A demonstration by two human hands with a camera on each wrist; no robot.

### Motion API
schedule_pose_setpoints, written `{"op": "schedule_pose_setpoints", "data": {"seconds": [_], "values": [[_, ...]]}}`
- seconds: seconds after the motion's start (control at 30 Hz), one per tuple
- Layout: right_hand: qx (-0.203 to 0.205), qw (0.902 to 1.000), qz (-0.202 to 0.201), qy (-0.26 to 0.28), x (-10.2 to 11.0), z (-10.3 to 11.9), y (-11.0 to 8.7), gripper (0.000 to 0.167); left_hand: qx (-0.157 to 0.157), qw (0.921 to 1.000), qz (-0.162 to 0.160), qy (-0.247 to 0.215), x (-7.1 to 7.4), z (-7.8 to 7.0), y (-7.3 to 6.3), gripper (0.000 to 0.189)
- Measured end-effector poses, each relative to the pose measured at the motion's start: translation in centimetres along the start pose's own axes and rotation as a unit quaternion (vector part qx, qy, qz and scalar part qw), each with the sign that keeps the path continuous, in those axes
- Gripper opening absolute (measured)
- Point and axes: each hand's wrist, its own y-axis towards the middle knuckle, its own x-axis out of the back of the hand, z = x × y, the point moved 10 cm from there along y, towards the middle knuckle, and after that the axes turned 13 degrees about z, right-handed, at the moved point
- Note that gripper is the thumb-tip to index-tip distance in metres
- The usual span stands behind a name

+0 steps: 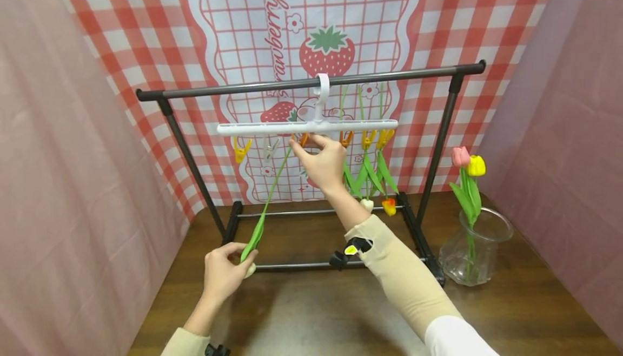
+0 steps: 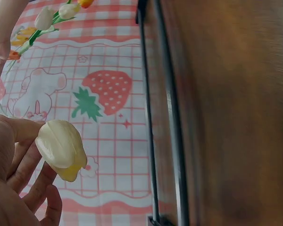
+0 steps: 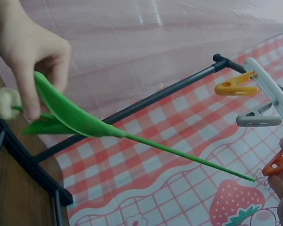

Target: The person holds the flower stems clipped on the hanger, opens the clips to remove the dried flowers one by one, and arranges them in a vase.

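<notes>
My left hand (image 1: 225, 272) pinches a white artificial tulip (image 2: 61, 148) near its bloom, which points downward. Its green leaves and long stem (image 3: 170, 151) slant up toward the hanger. Up at the white clip hanger (image 1: 272, 127), my right hand (image 1: 325, 164) grips an orange clip (image 3: 275, 165) between thumb and fingers. In the right wrist view the stem's tip lies just beside that clip's mouth. Left of it hang a yellow clip (image 1: 240, 151) and a grey-white clip (image 1: 270, 149).
The hanger hooks onto a dark metal rack (image 1: 233, 90) on a wooden table (image 1: 302, 307). Right of my hand, several tulips hang upside down from clips, including an orange-red one (image 1: 389, 206). A clear vase (image 1: 452, 261) holds a pink tulip (image 1: 460, 156) and a yellow tulip (image 1: 476, 165).
</notes>
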Motion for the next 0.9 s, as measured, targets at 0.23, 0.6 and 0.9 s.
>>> {"op": "schedule_pose_setpoints", "data": {"seconds": [0.23,0.6,0.9], "values": [[-0.008,0.9995,0.006,0.029,0.1,-0.3,0.0,0.027,-0.029,0.9995,0.001,0.013,0.9,-0.4,-1.8,0.021],[-0.019,0.9989,0.024,0.036,0.2,-0.6,-0.4,0.028,-0.051,0.9983,0.013,0.024,2.0,-0.4,-3.1,0.026],[-0.030,0.9984,0.028,0.038,0.6,-0.8,-0.7,0.032,-0.112,0.9901,0.075,0.041,2.6,-0.7,-3.2,0.030]]}}
